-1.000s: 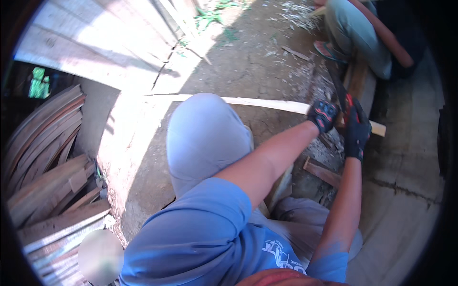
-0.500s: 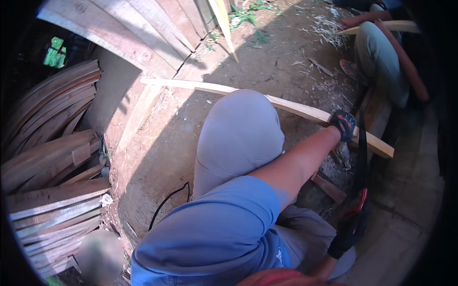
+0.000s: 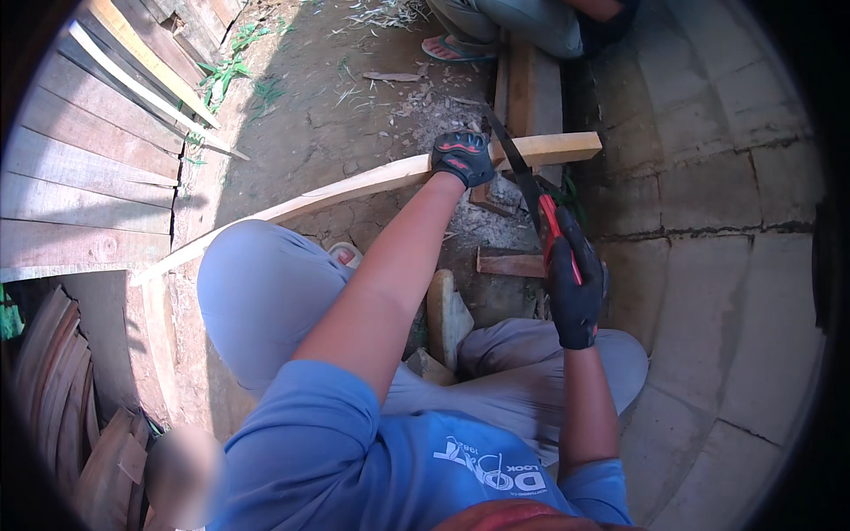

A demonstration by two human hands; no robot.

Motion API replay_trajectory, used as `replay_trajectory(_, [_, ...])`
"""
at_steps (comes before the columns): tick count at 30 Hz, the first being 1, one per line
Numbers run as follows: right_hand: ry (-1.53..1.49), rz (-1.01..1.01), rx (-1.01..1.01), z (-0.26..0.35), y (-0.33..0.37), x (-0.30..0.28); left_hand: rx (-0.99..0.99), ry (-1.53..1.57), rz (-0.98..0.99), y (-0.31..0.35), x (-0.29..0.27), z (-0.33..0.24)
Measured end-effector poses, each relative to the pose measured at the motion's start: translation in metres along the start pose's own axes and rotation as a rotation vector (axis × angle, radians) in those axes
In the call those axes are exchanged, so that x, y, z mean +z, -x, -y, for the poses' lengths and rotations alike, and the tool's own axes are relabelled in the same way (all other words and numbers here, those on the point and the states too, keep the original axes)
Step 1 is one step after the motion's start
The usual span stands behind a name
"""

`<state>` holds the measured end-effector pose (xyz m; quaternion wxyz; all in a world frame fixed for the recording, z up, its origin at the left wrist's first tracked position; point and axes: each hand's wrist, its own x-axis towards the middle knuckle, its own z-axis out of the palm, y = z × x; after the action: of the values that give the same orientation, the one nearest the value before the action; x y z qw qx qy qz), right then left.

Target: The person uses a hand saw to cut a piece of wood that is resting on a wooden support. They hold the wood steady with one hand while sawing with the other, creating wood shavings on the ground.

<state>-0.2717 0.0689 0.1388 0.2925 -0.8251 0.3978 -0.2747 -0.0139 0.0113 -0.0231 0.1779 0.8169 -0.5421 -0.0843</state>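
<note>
A long, slightly curved wooden strip [image 3: 359, 184] runs from the far left to the right in front of me. My left hand [image 3: 462, 157], in a black glove with red marks, is wrapped over the strip toward its right end. My right hand [image 3: 577, 288], also gloved in black, grips the red handle of a handsaw [image 3: 522, 173]. The dark blade crosses the strip just right of my left hand, its tip pointing up and left. How deep the blade sits in the wood I cannot tell. Under the strip is a small wooden block [image 3: 493, 199].
Another person's leg [image 3: 531, 26] is at the top, beside a long timber beam [image 3: 534, 84]. A wall of grey blocks [image 3: 708, 190] rises on the right. Planks [image 3: 84, 195] lean at the left, with stacked boards [image 3: 53, 372] below. A short wood piece [image 3: 512, 262] lies near the saw.
My view has turned toward the right. The saw and my right hand have come up, and the blade now crosses the strip; my left hand still holds the strip.
</note>
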Motion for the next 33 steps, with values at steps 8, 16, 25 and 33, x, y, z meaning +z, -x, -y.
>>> replay_trajectory(8, [-0.111,-0.029,0.071,-0.028,-0.108,0.077,-0.021,0.013,0.160,-0.010,-0.014,0.000])
replay_trajectory(16, [-0.380,-0.166,0.038,-0.052,-0.088,0.094,-0.032,0.029,0.060,-0.001,-0.006,0.002])
replay_trajectory(25, [-0.170,0.049,0.029,-0.039,-0.104,0.084,0.002,0.043,0.009,-0.007,0.001,-0.004])
replay_trajectory(33, [-0.224,0.145,-0.101,-0.031,-0.098,0.088,-0.033,-0.036,-0.113,-0.002,0.014,0.017])
